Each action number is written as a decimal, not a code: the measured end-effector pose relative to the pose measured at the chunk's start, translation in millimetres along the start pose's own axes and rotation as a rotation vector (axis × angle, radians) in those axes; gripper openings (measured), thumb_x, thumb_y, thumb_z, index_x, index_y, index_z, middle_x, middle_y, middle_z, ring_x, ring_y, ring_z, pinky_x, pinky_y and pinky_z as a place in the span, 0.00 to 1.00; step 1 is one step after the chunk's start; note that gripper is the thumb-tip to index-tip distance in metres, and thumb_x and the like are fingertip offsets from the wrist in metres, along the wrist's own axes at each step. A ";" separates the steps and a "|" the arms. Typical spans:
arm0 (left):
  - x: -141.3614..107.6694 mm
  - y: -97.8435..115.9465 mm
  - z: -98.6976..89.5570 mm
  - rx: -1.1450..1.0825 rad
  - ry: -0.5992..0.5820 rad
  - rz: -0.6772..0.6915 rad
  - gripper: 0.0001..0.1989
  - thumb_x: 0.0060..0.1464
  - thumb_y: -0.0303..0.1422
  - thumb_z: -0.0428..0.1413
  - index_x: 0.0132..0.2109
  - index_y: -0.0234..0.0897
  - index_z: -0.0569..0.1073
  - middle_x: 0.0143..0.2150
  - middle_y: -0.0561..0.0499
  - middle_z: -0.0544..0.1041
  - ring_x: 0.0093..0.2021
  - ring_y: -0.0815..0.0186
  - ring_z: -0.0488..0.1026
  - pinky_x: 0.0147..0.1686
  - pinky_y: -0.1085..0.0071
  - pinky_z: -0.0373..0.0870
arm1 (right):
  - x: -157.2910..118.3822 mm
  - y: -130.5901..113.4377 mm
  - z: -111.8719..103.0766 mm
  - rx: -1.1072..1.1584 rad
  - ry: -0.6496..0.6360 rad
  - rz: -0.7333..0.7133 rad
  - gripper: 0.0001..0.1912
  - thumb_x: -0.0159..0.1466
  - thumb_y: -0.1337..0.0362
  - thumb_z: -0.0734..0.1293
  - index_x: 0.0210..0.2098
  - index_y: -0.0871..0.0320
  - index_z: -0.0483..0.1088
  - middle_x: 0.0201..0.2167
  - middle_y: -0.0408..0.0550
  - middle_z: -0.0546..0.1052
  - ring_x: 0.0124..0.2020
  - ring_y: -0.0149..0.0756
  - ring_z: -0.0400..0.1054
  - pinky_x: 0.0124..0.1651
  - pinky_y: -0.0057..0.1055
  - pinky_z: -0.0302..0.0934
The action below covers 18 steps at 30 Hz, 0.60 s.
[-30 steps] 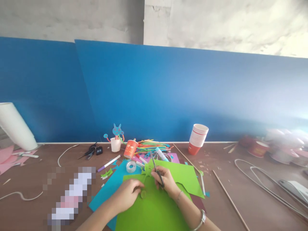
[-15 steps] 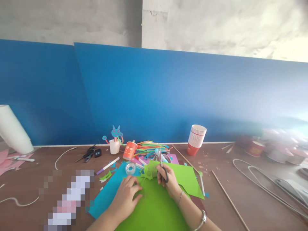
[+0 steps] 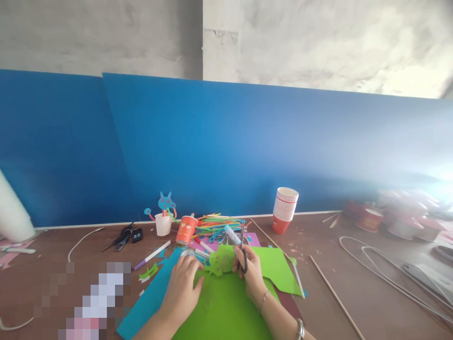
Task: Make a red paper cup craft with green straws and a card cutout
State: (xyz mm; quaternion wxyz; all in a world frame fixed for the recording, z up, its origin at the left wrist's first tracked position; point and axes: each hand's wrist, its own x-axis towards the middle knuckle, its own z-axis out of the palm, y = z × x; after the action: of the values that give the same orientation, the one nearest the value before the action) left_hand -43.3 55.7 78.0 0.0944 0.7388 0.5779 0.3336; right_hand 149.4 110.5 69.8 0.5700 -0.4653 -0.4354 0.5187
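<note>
In the head view, my right hand (image 3: 252, 271) grips dark-handled scissors (image 3: 243, 259), blades pointing up. It rests by the cut edge of a bright green paper sheet (image 3: 226, 307). My left hand (image 3: 184, 285) lies palm down with bent fingers and its thumb apart, over the left side of the green sheet and a blue sheet (image 3: 152, 293). Its fingertips reach a clear tape roll (image 3: 187, 253), partly hidden by them; contact I cannot make out. A small cut green paper piece (image 3: 215, 265) lies between the hands. Another green sheet (image 3: 279, 269) is to the right.
Behind the sheets lie colourful pipe cleaners (image 3: 215, 225), a glue stick (image 3: 231, 234) and an orange cup (image 3: 186, 230). A white cup (image 3: 163, 225) holds a blue paper figure. Stacked paper cups (image 3: 285, 208) stand right of centre, a wooden stick (image 3: 334, 295) and cable (image 3: 354, 250) farther right.
My left hand has shifted slightly up over the tape roll, which is now more covered. My right hand still holds the scissors upright. The whole view has shifted a little.
</note>
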 end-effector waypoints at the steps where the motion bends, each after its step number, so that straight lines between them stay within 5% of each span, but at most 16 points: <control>1: 9.8 1.9 0.5 -0.032 -0.002 0.005 0.08 0.52 0.25 0.53 0.38 0.39 0.73 0.40 0.45 0.75 0.45 0.53 0.69 0.45 0.58 0.65 | 0.1 0.2 0.2 -0.006 0.004 -0.006 0.25 0.49 0.42 0.71 0.29 0.58 0.67 0.09 0.38 0.67 0.09 0.24 0.52 0.11 0.23 0.42; 5: 50.1 11.5 10.6 -0.118 -0.140 -0.093 0.10 0.53 0.29 0.53 0.44 0.39 0.72 0.44 0.43 0.76 0.48 0.54 0.69 0.50 0.60 0.61 | -1.2 -0.5 1.1 -0.030 0.005 -0.032 0.25 0.48 0.41 0.71 0.29 0.57 0.68 0.09 0.38 0.67 0.10 0.26 0.54 0.13 0.24 0.44; 10: 68.8 15.4 30.9 -0.183 -0.177 -0.157 0.25 0.35 0.22 0.62 0.45 0.39 0.73 0.36 0.48 0.77 0.45 0.53 0.71 0.47 0.63 0.61 | -1.4 -1.8 1.4 -0.025 0.011 -0.031 0.25 0.46 0.41 0.72 0.27 0.57 0.68 0.10 0.38 0.66 0.11 0.27 0.53 0.13 0.25 0.44; 16: 74.3 5.2 24.6 -0.415 -0.100 -0.277 0.02 0.47 0.29 0.56 0.31 0.36 0.72 0.27 0.51 0.73 0.34 0.60 0.72 0.36 0.68 0.64 | 5.2 6.0 -0.5 -0.034 0.062 -0.004 0.28 0.45 0.39 0.71 0.29 0.57 0.68 0.11 0.38 0.66 0.13 0.29 0.57 0.15 0.25 0.46; 18: 74.9 0.3 18.1 -0.611 -0.037 -0.367 0.05 0.51 0.33 0.53 0.31 0.36 0.71 0.26 0.52 0.72 0.30 0.63 0.71 0.31 0.70 0.64 | 7.1 8.6 -1.8 -0.023 0.084 -0.009 0.27 0.45 0.40 0.71 0.29 0.57 0.67 0.13 0.38 0.66 0.15 0.30 0.59 0.16 0.25 0.47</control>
State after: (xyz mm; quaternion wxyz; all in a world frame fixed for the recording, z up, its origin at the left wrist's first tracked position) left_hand -24.0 128.8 93.2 0.3801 0.5662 0.5726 0.4550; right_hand 150.1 117.7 61.1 0.5846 -0.4913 -0.4192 0.4910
